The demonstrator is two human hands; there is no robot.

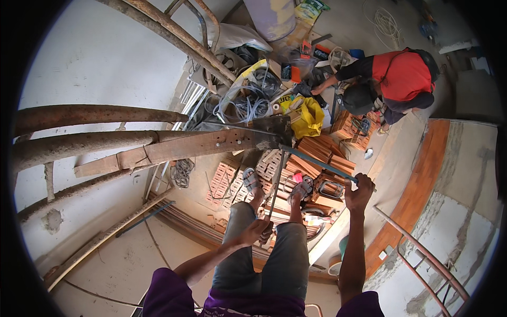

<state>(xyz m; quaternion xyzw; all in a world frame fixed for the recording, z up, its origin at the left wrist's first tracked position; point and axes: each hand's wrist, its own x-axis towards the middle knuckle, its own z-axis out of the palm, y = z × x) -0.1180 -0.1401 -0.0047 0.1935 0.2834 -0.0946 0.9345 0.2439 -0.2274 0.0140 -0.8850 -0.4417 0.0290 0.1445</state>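
While our left hand (259, 232) is curled tightly round the lower end of a thin rod (275, 190), our right hand (360, 191) is wrapped about the outer end of a blue-grey bar (319, 164). The rod rises from the left hand to the dark end of a wooden plank (190, 148), and there it comes up close to the inner end of the bar; whether the two touch or hook together, we cannot tell at this size. Another length of rod (243, 127) runs leftward over the plank's end, and it may be the same piece turning a corner. The plank lies by some rusty pipes (105, 113), above the bricks (217, 182) stacked below us. To our right a co-worker (402, 76) in a red top bends over near a yellow bag (310, 120).

We judge the step in hand to be levering at the plank's end, with the bar as the handle and the rod as the piece being worked. As we see it, the next move calls for a firm, even sweep of the bar with the right hand, the left hand steadying the rod, and a plank that does not slip
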